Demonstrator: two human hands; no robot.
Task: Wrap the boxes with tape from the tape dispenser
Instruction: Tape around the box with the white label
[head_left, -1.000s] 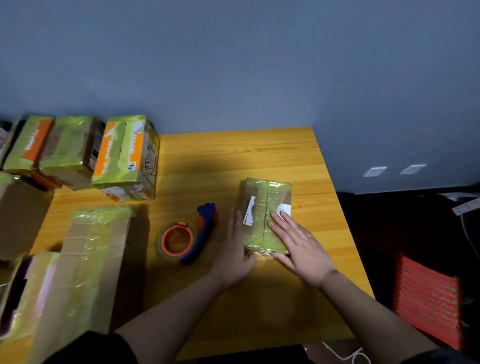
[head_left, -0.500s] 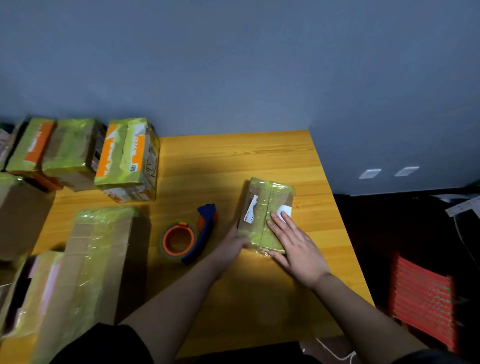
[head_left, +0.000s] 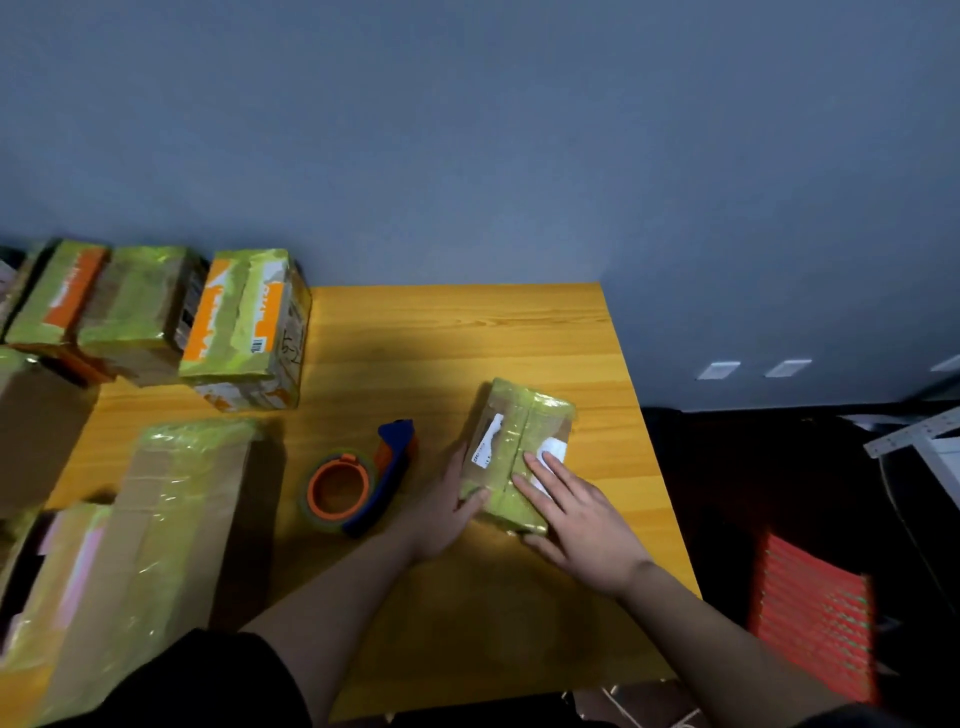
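Note:
A small box (head_left: 519, 431) wrapped in yellowish tape, with white label scraps, lies on the wooden table (head_left: 467, 332) right of centre. My left hand (head_left: 447, 512) grips its near-left corner, thumb on top. Flat on the box's near-right part lies my right hand (head_left: 576, 512), fingers straight. The blue tape dispenser (head_left: 363, 480) with an orange reel rests on the table just left of my left hand, untouched.
Several taped boxes (head_left: 244, 327) stand at the back left. A long taped carton (head_left: 156, 525) and other cartons fill the left side. The table's right edge drops to a dark floor with a red item (head_left: 815, 618).
My left hand went from lying flat beside the box to gripping its near-left corner. The box has turned slightly. My right hand stays pressed on top.

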